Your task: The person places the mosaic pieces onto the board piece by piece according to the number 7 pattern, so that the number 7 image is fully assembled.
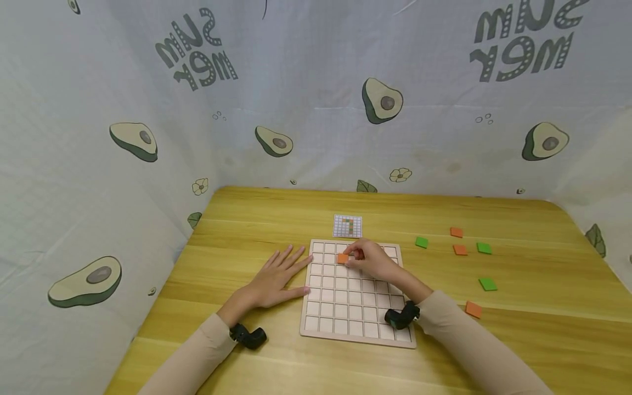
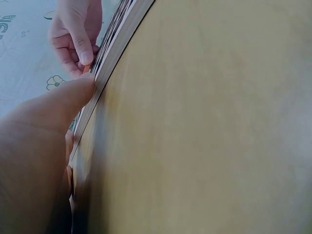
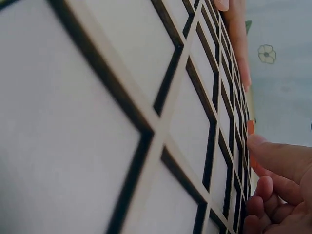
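Observation:
An orange square tile (image 1: 342,258) is pinched between thumb and fingers of my right hand (image 1: 372,262), over the upper part of a wooden grid board (image 1: 341,311). In the right wrist view the tile (image 3: 251,127) stands out past the thumb tip, close to the board's surface. Whether it lies inside a cell, I cannot tell. My left hand (image 1: 274,283) lies with fingers spread on the table, its thumb and fingertips touching the board's left edge. The left wrist view shows that thumb (image 2: 58,105) against the board's side.
A small printed grid card (image 1: 348,226) with coloured squares lies behind the board. To the right are scattered loose tiles, among them a green tile (image 1: 422,242), an orange tile (image 1: 473,309) and another green tile (image 1: 487,284). A patterned curtain (image 1: 316,109) rises behind the table.

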### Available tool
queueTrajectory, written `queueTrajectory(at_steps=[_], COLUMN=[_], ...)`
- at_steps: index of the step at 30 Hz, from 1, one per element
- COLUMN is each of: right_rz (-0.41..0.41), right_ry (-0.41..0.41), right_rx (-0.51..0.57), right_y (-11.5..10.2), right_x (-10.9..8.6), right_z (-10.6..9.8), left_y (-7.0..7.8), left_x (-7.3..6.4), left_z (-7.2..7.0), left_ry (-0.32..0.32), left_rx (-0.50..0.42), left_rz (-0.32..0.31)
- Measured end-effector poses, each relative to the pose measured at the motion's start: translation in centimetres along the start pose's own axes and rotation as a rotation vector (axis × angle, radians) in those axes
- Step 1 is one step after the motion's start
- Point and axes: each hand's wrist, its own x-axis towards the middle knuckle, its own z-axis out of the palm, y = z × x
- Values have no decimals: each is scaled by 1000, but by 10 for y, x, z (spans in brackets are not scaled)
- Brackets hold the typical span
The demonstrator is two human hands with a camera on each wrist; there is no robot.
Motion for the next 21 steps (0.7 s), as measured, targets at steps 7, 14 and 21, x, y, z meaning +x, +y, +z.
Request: queueTrajectory(at_steps=[7,14,21], right_rz=[12,7,5], right_ry=[11,28,46], right_rx=[-2,-2,-2], right_y=[-1,-2,-3], right_x=[1,2,2], right_z=[3,5,4], left_y=[-1,-1,2], left_x=[0,0,-1], left_z=[0,0,-3], left_ry=[-14,-12,-10], left_rx=[3,8,-10], left_rz=[-6,-2,4])
